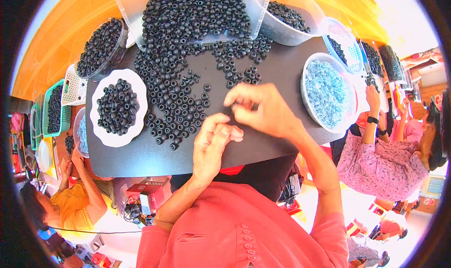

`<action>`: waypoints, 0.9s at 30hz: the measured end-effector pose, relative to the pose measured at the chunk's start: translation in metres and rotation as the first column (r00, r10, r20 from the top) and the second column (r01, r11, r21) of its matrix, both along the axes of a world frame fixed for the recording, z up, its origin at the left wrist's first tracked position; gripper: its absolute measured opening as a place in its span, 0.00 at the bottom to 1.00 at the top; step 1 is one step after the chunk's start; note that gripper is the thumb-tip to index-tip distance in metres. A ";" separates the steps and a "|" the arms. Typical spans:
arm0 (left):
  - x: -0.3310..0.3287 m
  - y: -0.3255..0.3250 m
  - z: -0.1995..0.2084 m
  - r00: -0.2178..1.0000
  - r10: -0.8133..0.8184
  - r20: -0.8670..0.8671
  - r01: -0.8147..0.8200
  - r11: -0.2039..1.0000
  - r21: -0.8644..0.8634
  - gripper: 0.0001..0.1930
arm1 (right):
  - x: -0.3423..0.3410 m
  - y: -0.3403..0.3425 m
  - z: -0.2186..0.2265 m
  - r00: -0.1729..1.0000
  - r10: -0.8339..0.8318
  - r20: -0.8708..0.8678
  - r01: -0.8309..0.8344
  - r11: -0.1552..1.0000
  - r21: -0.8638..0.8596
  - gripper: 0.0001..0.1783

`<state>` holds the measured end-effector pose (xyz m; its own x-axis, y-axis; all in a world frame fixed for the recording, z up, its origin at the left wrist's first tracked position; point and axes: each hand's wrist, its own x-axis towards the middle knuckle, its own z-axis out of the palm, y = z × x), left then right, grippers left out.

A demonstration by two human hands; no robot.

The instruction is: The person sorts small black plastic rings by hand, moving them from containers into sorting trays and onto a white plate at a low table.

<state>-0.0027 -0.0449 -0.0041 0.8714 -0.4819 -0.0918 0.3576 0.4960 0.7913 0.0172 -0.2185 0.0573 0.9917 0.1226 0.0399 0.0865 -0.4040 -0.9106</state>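
Note:
My left hand (211,148) is raised over the near edge of the dark table with its fingers curled in toward the thumb. Whatever is between them is hidden. Just to its upper right, my right hand (263,109) is bent at the knuckles, slightly blurred, thumb and forefinger tips close together; what they pinch, if anything, is too small to name. Ahead of both hands lies a spread of small black ring-like beads (176,111), each with a hole. More of them fill a white scalloped plate (141,109) on the left. A white bowl (307,101) at the right holds tiny pale-blue clear pieces (329,94).
A large clear bin (129,17) tips black beads onto the dark tabletop (127,160). Round tubs (293,35) and baskets (70,87) stand around it. A person in yellow (75,204) works at left, another in a pink patterned top (383,167) at right.

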 end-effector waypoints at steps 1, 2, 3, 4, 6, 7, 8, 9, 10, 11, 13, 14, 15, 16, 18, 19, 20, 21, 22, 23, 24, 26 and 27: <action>0.001 -0.002 0.004 1.000 -0.009 0.002 0.009 1.000 0.000 0.12 | -0.009 0.004 0.002 0.996 0.073 -0.060 -0.067 0.992 0.104 0.07; 0.002 -0.003 0.008 1.000 -0.006 -0.030 0.004 0.999 -0.040 0.12 | -0.015 0.005 -0.003 0.993 0.109 -0.040 -0.106 0.993 0.054 0.07; 0.002 -0.003 0.009 0.998 0.003 -0.061 -0.007 0.997 -0.075 0.12 | -0.019 0.006 -0.003 0.994 0.107 -0.038 -0.104 0.993 0.059 0.07; 0.002 -0.001 0.005 0.998 -0.016 -0.062 0.015 1.000 -0.021 0.13 | -0.023 0.006 -0.004 0.995 0.062 -0.083 -0.054 0.994 0.094 0.08; 0.007 0.002 -0.001 0.997 -0.073 -0.024 0.072 0.997 -0.020 0.12 | -0.028 0.005 -0.005 0.994 -0.011 -0.107 0.021 0.996 0.092 0.09; 0.009 0.002 -0.002 0.992 -0.127 0.013 0.128 0.992 -0.023 0.12 | -0.031 0.004 -0.009 0.994 -0.015 -0.106 0.025 0.995 0.094 0.09; 0.010 0.002 -0.002 0.991 -0.132 0.013 0.133 0.991 -0.022 0.12 | -0.033 0.002 -0.015 0.992 -0.014 -0.129 0.037 0.984 0.176 0.08; 0.010 0.002 -0.001 0.991 -0.136 -0.015 0.135 0.991 -0.021 0.12 | -0.035 0.001 -0.020 0.989 -0.007 -0.151 0.047 0.965 0.259 0.07; 0.010 0.002 0.000 0.989 -0.139 -0.044 0.138 0.990 -0.021 0.12 | -0.036 0.001 -0.024 0.989 -0.008 -0.149 0.047 0.964 0.262 0.07; 0.010 0.002 0.001 0.989 -0.140 -0.043 0.139 0.990 -0.018 0.12 | -0.036 0.002 -0.027 0.997 -0.013 -0.076 0.033 0.966 0.257 0.07; 0.009 0.003 0.002 0.990 -0.139 -0.034 0.139 0.990 -0.011 0.10 | -0.036 0.001 -0.028 1.000 -0.018 -0.002 0.018 0.968 0.251 0.08; 0.009 0.003 0.002 0.990 -0.139 -0.033 0.138 0.990 -0.009 0.10 | -0.037 0.000 -0.027 1.000 -0.016 0.010 0.013 0.974 0.226 0.08; 0.010 0.002 0.003 0.989 -0.144 -0.027 0.144 0.990 0.010 0.09 | -0.037 0.000 -0.026 1.000 -0.014 0.022 0.009 0.980 0.199 0.09; 0.010 0.002 0.003 0.989 -0.149 -0.023 0.150 0.988 0.029 0.09 | -0.037 -0.001 -0.024 1.000 -0.014 0.023 0.009 0.980 0.199 0.09; 0.011 0.002 0.001 0.987 -0.162 -0.023 0.163 0.986 0.038 0.08 | -0.039 0.000 -0.018 0.996 -0.034 0.084 0.023 0.991 0.131 0.09; 0.012 0.003 0.000 0.984 -0.175 -0.025 0.176 0.983 0.048 0.08 | -0.040 0.002 -0.016 0.996 -0.034 0.084 0.023 0.991 0.130 0.09; 0.012 0.003 -0.001 0.984 -0.174 -0.026 0.176 0.983 0.046 0.08 | -0.041 0.003 -0.013 0.996 -0.058 0.070 0.050 0.991 0.122 0.08; 0.011 0.004 -0.002 0.984 -0.178 -0.019 0.179 0.982 0.053 0.08 | -0.042 0.005 -0.010 0.995 -0.080 0.057 0.073 0.991 0.115 0.06; 0.011 0.004 -0.003 0.983 -0.181 -0.013 0.181 0.982 0.059 0.07 | -0.042 0.006 -0.008 0.996 -0.076 0.056 0.069 0.991 0.114 0.06; 0.010 0.005 -0.004 0.984 -0.176 -0.015 0.177 0.983 0.059 0.07 | -0.041 0.007 -0.006 0.996 -0.073 0.053 0.068 0.993 0.096 0.05; 0.009 0.005 -0.005 0.987 -0.163 0.001 0.163 0.984 0.068 0.07 | -0.040 0.008 -0.006 0.996 -0.068 0.051 0.064 0.995 0.079 0.04; 0.008 0.007 -0.006 0.990 -0.137 0.012 0.136 0.988 0.078 0.06 | -0.040 0.011 -0.007 0.997 -0.068 0.028 0.065 0.995 0.081 0.05; 0.007 0.007 -0.005 0.991 -0.134 -0.009 0.135 0.987 0.082 0.06 | -0.040 0.012 -0.007 0.997 -0.077 0.009 0.076 0.994 0.078 0.05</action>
<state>0.0047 -0.0381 -0.0092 0.7987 -0.5854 -0.1391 0.4197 0.3764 0.8259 -0.0226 -0.2067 0.0503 0.9974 0.0424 0.0581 0.0691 -0.3383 -0.9385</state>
